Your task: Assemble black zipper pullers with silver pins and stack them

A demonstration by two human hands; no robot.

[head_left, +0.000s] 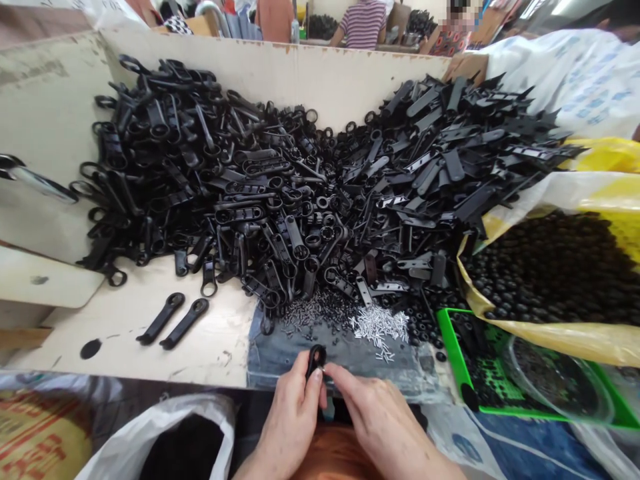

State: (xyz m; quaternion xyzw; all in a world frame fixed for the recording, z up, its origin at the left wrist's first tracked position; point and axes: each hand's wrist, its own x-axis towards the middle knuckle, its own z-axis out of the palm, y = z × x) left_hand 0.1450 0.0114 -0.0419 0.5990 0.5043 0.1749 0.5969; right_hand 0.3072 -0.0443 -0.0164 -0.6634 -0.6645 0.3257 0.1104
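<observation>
My left hand pinches a small black plastic ring-ended part between thumb and fingers at the near edge of the table. My right hand meets it from the right, fingertips closed against the same part. Just beyond the hands lies a patch of denim cloth strewn with small silver pins and darker pins. Behind that rises a big heap of black plastic handle pieces.
A yellow bag of small black round pieces sits at right above a green tray. Two loose black handles lie on the board at left. A white bag hangs below. People sit beyond the board wall.
</observation>
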